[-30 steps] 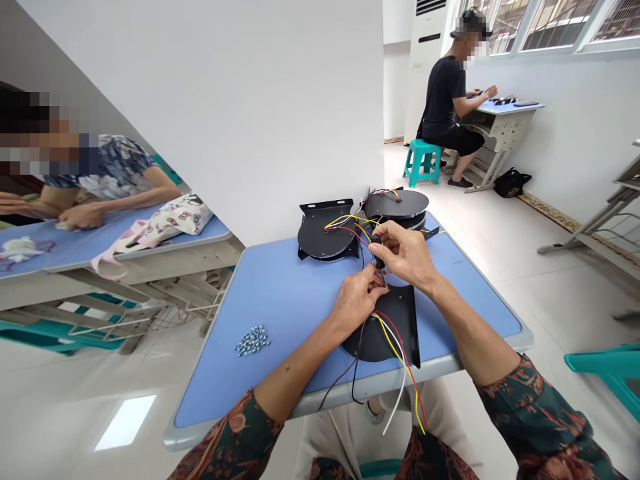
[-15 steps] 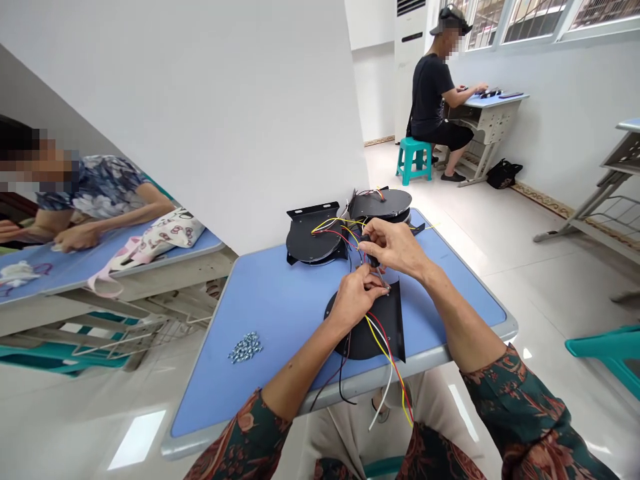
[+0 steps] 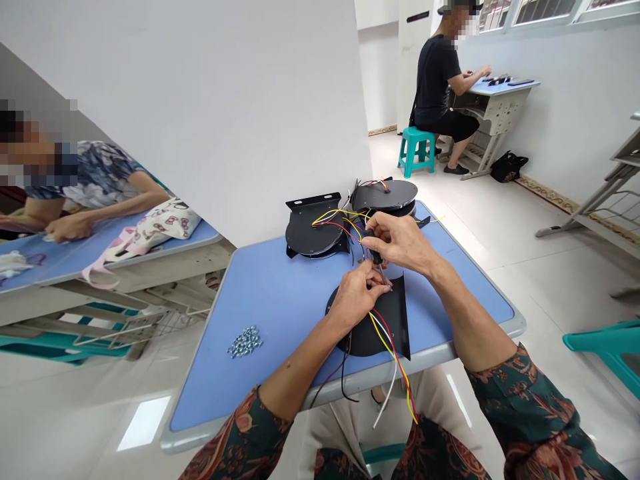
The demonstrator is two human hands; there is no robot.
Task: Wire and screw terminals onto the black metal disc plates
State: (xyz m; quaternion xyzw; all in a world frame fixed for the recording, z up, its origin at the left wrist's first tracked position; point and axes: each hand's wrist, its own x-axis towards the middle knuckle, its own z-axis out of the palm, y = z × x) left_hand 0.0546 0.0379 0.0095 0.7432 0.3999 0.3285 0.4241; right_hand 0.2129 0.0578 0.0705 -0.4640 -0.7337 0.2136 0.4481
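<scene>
My right hand [image 3: 400, 245] is closed around the black handle of a screwdriver [image 3: 373, 247], whose metal shaft slants down to the near black round plate [image 3: 373, 340]. My left hand [image 3: 356, 297] rests over that plate, thumb and fingers pinched at the driver's tip around a small shiny piece that looks like a screw [image 3: 389, 287]. The plate has a straight flange along its right side. Red, yellow and white wires [image 3: 387, 340] come out of it and hang over the desk edge, with dark wires [image 3: 344, 377] beside them.
Two similar black round units, one at the back left [image 3: 315, 233] and one at the back right [image 3: 387, 195], stand against the white pillar [image 3: 250, 120]. A pile of screws [image 3: 245, 342] lies on the blue desk [image 3: 215, 393]. Two other people sit at desks, left and far right.
The view has shifted slightly. Both hands keep their places at the plate, with the screwdriver still held over the same spot.
</scene>
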